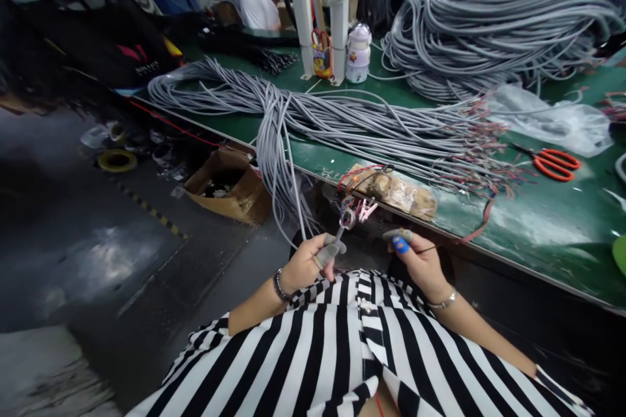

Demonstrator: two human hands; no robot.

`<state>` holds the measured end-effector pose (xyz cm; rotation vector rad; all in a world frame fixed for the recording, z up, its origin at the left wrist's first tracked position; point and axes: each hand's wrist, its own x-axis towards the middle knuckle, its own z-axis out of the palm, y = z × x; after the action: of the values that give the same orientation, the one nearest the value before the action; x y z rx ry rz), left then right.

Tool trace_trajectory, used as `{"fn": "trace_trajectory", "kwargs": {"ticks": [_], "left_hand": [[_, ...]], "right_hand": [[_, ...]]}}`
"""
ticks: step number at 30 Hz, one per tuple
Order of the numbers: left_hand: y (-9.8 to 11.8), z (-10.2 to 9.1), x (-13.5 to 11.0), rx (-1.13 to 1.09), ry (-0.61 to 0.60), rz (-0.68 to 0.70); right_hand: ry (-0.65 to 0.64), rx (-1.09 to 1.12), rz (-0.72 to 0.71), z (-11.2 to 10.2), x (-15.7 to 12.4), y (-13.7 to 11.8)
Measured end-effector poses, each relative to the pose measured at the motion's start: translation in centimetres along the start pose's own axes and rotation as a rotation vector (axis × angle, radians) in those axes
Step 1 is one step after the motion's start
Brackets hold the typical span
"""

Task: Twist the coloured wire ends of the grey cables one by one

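My left hand (317, 257), grey covers on its fingertips, is closed around a grey cable (338, 234) near its end. Thin coloured wires (348, 205) and a small pink clip (366, 210) are just beyond that end, at the table's edge. My right hand (415, 257) is apart from the cable, thumb and fingers pinched together, with grey and blue covers on the fingertips. A thin dark line runs from it toward a reddish-brown strip (482, 225) hanging over the edge. What the right fingers pinch is too small to make out.
On the green table (528, 234) lie a long bundle of grey cables (342, 114), orange-handled scissors (556, 164), a taped block (396, 192) and a large cable coil (489, 13). A cardboard box (229, 189) stands below. A person (257, 0) is behind.
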<state>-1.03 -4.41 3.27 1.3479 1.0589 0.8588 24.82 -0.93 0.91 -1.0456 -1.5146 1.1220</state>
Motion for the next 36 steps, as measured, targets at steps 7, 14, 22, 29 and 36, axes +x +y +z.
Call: {"fn": "trace_trajectory", "kwargs": {"ticks": [7, 14, 22, 29, 36], "left_hand": [[-1.4, 0.1, -1.5, -0.008, 0.184, -0.074], [-2.0, 0.2, -0.7, -0.010, 0.258, -0.049], [-0.2, 1.2, 1.3, -0.208, 0.322, -0.011], [-1.1, 2.7, 1.2, -0.339, 0.408, 0.022], [-1.7, 2.7, 1.4, -0.452, 0.430, 0.066]], "right_hand": [[-0.382, 0.127, 0.183, 5.4, 1.9, -1.8], [-0.240, 0.125, 0.100, 8.4, 3.9, -2.6], [-0.100, 0.266, 0.098, 8.6, 3.5, -3.2], [0.016, 0.418, 0.175, 9.5, 2.8, -1.3], [-0.234, 0.094, -0.334, 7.7, 2.7, -3.9]]}}
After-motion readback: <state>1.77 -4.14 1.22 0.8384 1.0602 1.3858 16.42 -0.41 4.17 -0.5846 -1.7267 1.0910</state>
